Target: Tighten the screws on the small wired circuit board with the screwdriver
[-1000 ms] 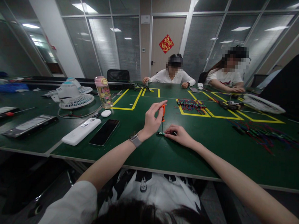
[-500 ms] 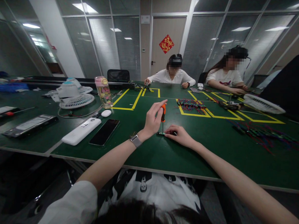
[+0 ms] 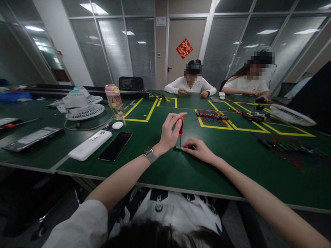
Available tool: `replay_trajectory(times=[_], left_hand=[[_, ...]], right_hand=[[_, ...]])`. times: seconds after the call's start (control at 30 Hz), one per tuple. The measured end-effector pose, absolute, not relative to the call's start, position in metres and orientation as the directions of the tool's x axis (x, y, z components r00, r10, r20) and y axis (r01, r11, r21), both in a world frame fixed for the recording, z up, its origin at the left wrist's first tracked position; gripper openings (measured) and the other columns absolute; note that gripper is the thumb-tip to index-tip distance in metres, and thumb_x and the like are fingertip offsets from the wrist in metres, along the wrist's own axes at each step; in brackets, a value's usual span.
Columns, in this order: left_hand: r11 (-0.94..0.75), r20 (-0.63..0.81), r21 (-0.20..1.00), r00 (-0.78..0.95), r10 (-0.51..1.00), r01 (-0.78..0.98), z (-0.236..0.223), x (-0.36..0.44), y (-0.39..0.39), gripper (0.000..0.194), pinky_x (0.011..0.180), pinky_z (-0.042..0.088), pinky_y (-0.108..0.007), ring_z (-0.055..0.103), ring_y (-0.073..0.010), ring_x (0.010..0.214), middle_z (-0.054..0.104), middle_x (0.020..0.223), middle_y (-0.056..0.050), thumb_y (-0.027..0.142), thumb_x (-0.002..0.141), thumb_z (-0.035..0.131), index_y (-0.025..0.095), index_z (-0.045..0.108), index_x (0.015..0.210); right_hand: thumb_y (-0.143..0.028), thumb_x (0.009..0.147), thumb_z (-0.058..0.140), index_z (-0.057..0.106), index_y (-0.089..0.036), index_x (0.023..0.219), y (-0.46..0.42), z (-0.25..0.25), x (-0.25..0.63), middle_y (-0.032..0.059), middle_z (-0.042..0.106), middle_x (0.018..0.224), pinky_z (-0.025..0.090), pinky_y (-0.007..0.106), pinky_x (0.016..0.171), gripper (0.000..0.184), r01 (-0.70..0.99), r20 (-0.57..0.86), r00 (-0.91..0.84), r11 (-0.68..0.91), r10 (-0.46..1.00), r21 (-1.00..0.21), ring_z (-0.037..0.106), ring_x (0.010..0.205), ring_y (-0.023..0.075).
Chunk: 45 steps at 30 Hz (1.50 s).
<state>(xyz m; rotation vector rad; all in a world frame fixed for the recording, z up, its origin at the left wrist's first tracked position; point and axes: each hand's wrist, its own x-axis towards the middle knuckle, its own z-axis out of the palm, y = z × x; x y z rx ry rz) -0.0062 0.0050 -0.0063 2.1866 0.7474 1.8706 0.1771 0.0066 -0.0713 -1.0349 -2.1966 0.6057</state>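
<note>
My left hand (image 3: 168,134) is closed around the orange and black handle of a screwdriver (image 3: 182,129); its index finger stretches over the top. The screwdriver stands upright, with its thin shaft running down to a small green circuit board (image 3: 177,148) on the table. Low on the right, my right hand (image 3: 199,150) pinches the board's right end between thumb and fingers. The exact spot the screwdriver's tip touches is too small to make out.
To the left lie a black phone (image 3: 116,147), a white power bank (image 3: 90,145) and a hard drive (image 3: 34,138); behind stand a bottle (image 3: 115,103) and fans (image 3: 84,111). Wired boards (image 3: 212,117) lie right of centre. Two people sit across the green table.
My left fingers have shifted slightly lower around the screwdriver's handle. My right hand and the board stay put. Across the table, one person's hand has moved from the cables toward their body.
</note>
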Motion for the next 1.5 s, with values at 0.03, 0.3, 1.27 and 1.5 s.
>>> replay_trajectory(times=[0.03,0.3,1.27,1.5], left_hand=[[-0.864,0.875,0.440,0.097,0.473,0.247,-0.0067,-0.0063,0.0055,0.031,0.085,0.047,-0.030,0.058,-0.0152,0.095,0.060,0.102,-0.006,0.028,0.099,0.037,0.022,0.060,0.119],[-0.861,0.870,0.451,0.099,0.483,0.236,-0.0070,-0.0055,0.0082,0.029,0.085,0.048,-0.030,0.061,-0.0151,0.094,0.066,0.104,-0.006,0.028,0.097,0.044,0.022,0.058,0.121],[-0.859,0.857,0.463,0.135,0.496,0.220,-0.0076,-0.0052,0.0076,0.034,0.091,0.044,-0.029,0.058,-0.0145,0.102,0.061,0.112,-0.007,0.022,0.099,0.036,0.021,0.052,0.129],[-0.861,0.888,0.418,0.071,0.455,0.290,-0.0055,-0.0046,0.0070,0.023,0.078,0.046,-0.026,0.054,-0.0130,0.082,0.058,0.090,-0.002,0.025,0.091,0.057,0.021,0.062,0.113]], right_hand=[[-0.031,0.083,0.065,0.073,-0.017,0.087,0.0066,-0.0713,0.1771,0.0049,0.062,0.082,0.048,0.030,0.069,0.017,0.509,0.345,-0.496,0.589,0.797,-0.628,0.058,0.072,0.0162],[-0.033,0.084,0.065,0.074,-0.018,0.086,0.0058,-0.0700,0.1768,0.0045,0.062,0.080,0.048,0.030,0.068,0.018,0.509,0.352,-0.501,0.598,0.791,-0.619,0.058,0.072,0.0164],[-0.035,0.085,0.064,0.073,-0.017,0.086,0.0065,-0.0700,0.1764,0.0047,0.062,0.081,0.047,0.028,0.067,0.020,0.528,0.347,-0.504,0.600,0.791,-0.601,0.058,0.071,0.0156],[-0.033,0.084,0.065,0.074,-0.017,0.087,0.0065,-0.0706,0.1764,0.0045,0.061,0.079,0.047,0.029,0.067,0.018,0.513,0.351,-0.498,0.596,0.793,-0.617,0.058,0.071,0.0162]])
